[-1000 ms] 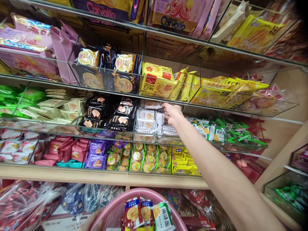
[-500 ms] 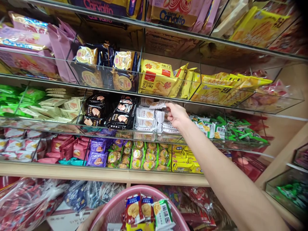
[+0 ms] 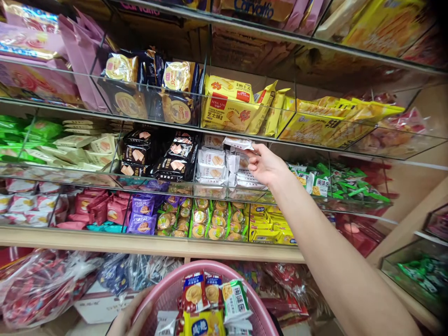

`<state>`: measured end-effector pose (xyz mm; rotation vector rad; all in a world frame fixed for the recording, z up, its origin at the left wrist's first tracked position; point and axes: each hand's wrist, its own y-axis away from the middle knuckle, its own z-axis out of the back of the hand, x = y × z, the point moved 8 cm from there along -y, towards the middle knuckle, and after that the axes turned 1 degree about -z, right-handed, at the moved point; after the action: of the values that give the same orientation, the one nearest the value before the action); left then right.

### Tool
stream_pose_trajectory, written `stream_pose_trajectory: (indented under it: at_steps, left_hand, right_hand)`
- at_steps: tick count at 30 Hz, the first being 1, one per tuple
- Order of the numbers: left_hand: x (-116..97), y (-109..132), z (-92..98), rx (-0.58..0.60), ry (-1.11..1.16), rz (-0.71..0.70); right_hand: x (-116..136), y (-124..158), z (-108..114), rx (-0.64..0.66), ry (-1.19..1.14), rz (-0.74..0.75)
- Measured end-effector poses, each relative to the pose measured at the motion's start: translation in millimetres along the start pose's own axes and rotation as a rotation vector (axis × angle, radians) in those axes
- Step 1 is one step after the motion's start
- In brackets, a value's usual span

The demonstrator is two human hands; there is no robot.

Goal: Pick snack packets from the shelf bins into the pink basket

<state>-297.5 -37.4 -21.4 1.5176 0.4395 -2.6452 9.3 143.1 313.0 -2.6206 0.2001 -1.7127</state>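
Observation:
My right hand [image 3: 264, 163] reaches into the middle shelf and pinches the end of a small white snack packet [image 3: 238, 143]. Below and beside that packet lie more white packets [image 3: 212, 164] of the same kind, in a clear bin. My left hand [image 3: 131, 315] grips the left rim of a pink plastic basket [image 3: 164, 285] at the bottom of the view. Inside the basket are red cookie packets [image 3: 194, 295], a white and green packet [image 3: 236, 302], a yellow packet [image 3: 205, 323] and a silvery white one [image 3: 166, 322].
Black packets [image 3: 177, 156] fill the bin to the left, and green and white packets [image 3: 315, 182] the one to the right. Yellow packs [image 3: 231, 105] stand on the shelf above. A clear front panel [image 3: 227, 192] edges the middle shelf. Plastic-wrapped bags [image 3: 42, 289] sit beneath the shelving.
My right hand has drawn the white packet slightly right and up, so more of it shows. The view has shifted a little, and more of the basket's contents shows.

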Motion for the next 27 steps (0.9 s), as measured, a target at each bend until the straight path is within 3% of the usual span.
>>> stream_pose_trajectory:
  at_steps: [7,11,15,20,24,27]
  left_hand:
    - [-7.1,4.4,-7.5,0.076,-0.037,0.040]
    - [-24.4,6.3,-11.3,0.139,0.027,0.063]
    - [-33.2,7.6,-14.2,0.169,0.096,0.079]
    - [-29.8,10.7,-15.3,0.174,0.135,0.097]
    - [-30.5,11.5,-14.2,0.175,0.149,0.089]
    - [-32.3,11.3,-14.7,0.184,0.159,0.081]
  right_hand:
    - [-24.5,58.4,31.3,0.164,-0.039,-0.007]
    - [-70.8,102.2,39.1,0.317,0.208,-0.062]
    - [-154.0,137.6,24.2,0.565,0.503,-0.248]
    - [-242.6,165.6,-11.8,0.951,0.755,-0.207]
    - [-289.3,180.9,-32.0,1.233,0.980,-0.130]
    - [-308.1,187.4,-40.0,1.358,1.067,-0.096]
